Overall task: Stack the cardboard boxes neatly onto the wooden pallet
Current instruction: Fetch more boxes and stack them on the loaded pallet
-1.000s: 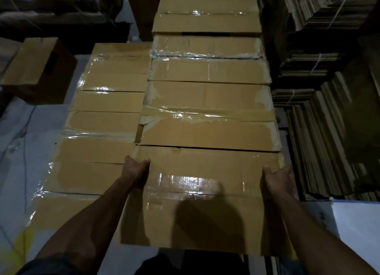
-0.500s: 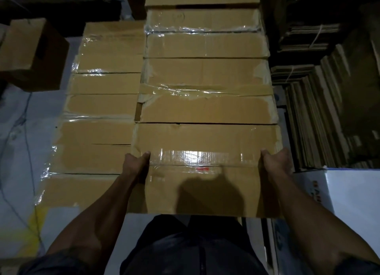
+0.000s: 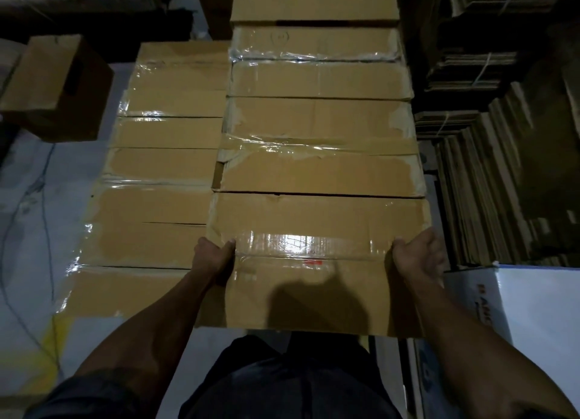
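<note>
A: Pretty far along, judging by the pile. Two columns of taped boxes already laid flat: right-hand stack (image 3: 320, 117) running from centre up to 12 o'clock, lower left-hand stack (image 3: 166, 167) beside it from 9 to 11 o'clock. No sight of the wooden pallet itself, buried under everything.

B: So what's left?

A: Seating the nearest box (image 3: 314, 261), at centre toward 6 o'clock. Far edge tight against the box ahead in the right column, near edge toward the body. Fully down or not, can't tell. Probably more to stack on the lower left column too, just a guess.

B: Box condition?

A: Plain brown cardboard, wide and flat. Glossy clear tape band across the top seam catching glare, tiny red mark just below it. Left top corner a bit torn and crumpled.

B: Hands?

A: Left hand (image 3: 213, 257) curled around the left edge at 8 o'clock, thumb on top. Right hand (image 3: 419, 255) same deal on the right edge at 4 o'clock, fingers wrapped over the side. Firm grip both sides, not spread.
</note>
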The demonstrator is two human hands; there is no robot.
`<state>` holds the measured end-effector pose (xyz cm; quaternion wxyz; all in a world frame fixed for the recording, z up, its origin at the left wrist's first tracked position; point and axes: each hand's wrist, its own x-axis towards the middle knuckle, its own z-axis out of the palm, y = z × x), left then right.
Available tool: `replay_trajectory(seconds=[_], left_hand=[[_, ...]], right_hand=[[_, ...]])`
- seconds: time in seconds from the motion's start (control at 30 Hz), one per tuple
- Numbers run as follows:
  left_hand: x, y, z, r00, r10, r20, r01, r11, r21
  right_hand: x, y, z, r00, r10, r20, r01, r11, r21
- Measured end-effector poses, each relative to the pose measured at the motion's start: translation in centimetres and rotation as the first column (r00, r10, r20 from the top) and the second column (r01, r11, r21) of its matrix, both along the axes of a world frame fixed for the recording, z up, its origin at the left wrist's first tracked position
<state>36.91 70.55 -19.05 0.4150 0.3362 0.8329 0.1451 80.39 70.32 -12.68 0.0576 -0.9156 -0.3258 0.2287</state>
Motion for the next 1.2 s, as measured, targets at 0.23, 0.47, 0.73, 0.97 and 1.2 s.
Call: replay_trajectory(seconds=[0.23, 0.47, 0.73, 0.97, 1.2], left_hand=[[2.0, -4.4, 7.9, 0.895, -0.354, -0.27, 0.354, 0.934, -0.05], [0.4, -11.2, 12.0, 0.767, -0.523, -0.372, 0.527, 0.844, -0.1], [-4.3, -18.8, 13.7, 0.707, -0.547, -0.448, 0.591, 0.805, -0.049], [-8.5, -25.9, 13.6, 0.779, -0.46, -0.427, 0.533, 0.844, 0.064], [-10.7, -30.4, 13.8, 0.85, -0.337, -0.404, 0.38, 0.925, 0.029]], right_hand=[[-6.9, -5.7, 3.0, 0.944, 0.325, -0.053, -0.327, 0.944, -0.044], [-13.8, -11.8, 6.0, 0.807, 0.571, -0.149, -0.582, 0.813, -0.037], [-21.3, -16.1, 8.5, 0.694, 0.698, -0.178, -0.707, 0.707, 0.013], [-26.3, -19.9, 8.1, 0.598, 0.786, -0.156, -0.796, 0.605, -0.006], [-30.6, -20.5, 8.3, 0.413, 0.897, -0.159, -0.91, 0.415, -0.024]])
